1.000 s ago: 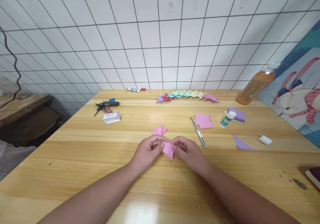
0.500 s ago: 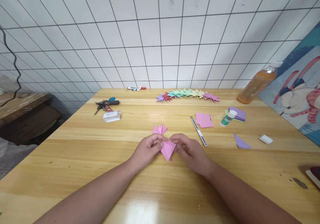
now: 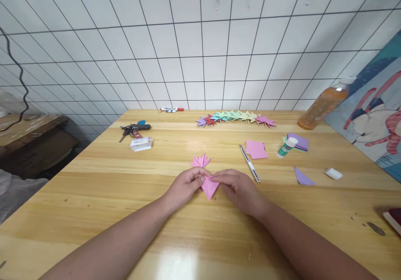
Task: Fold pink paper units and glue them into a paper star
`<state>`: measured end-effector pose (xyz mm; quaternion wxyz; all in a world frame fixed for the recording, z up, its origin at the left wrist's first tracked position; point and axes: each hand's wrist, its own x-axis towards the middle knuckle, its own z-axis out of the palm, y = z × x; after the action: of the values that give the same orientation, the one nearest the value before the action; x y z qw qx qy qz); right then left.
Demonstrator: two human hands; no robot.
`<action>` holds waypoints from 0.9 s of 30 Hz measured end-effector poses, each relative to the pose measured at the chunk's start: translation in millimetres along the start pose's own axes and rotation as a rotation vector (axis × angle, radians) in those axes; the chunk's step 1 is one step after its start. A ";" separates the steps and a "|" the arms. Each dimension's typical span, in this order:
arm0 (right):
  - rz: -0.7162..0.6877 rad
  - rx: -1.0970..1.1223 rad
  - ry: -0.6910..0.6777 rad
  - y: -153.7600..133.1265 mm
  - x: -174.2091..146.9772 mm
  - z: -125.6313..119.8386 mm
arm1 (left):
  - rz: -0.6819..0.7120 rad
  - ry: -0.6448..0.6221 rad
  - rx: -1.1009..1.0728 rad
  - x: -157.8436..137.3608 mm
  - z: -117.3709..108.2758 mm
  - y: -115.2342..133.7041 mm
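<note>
A folded pink origami paper (image 3: 209, 189) lies on the table between my hands, one point toward me and creases on its face. My left hand (image 3: 188, 184) pinches its left side between thumb and fingers. The fingers of my right hand (image 3: 237, 188) are together, their tips pressing on the paper's upper right edge; the right thumb is partly hidden beneath. Just beyond my left fingers sits a finished-looking pink folded piece (image 3: 201, 160) with several points.
Right of my hands lie a utility knife (image 3: 249, 163), pink sheets (image 3: 256, 150), a glue stick (image 3: 286, 147), a purple triangle (image 3: 303, 176) and an eraser (image 3: 333, 173). Keys (image 3: 133, 129) and a small box (image 3: 140, 144) are left. A row of folded papers (image 3: 232, 116) and a bottle (image 3: 322, 104) stand behind.
My right fingers have shifted left over the top edge of the pink paper, covering its upper right corner. The left hand keeps its hold. The view has shifted slightly.
</note>
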<state>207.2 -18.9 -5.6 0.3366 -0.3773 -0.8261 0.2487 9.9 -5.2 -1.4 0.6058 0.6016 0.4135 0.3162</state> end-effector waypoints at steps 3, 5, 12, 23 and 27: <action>0.036 -0.010 0.032 -1.8 1.1 -0.7 | 0.034 0.010 0.044 -0.8 1.7 -2.0; 0.073 0.005 0.052 -3.7 1.9 -1.5 | 0.052 0.042 0.088 -1.3 2.5 -3.0; 0.094 0.018 0.048 -5.8 2.4 -2.2 | 0.006 0.002 0.042 0.0 0.8 -2.5; 0.108 0.021 -0.021 -5.7 0.6 -1.6 | 0.052 0.070 0.169 -3.1 5.6 -4.0; 0.100 -0.023 -0.032 -6.6 1.3 -3.9 | 0.037 0.074 0.175 -3.3 5.1 -1.3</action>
<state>206.4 -21.1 1.7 0.3061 -0.4180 -0.8143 0.2619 12.8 -10.6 -2.6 0.5294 0.6476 0.4506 0.3120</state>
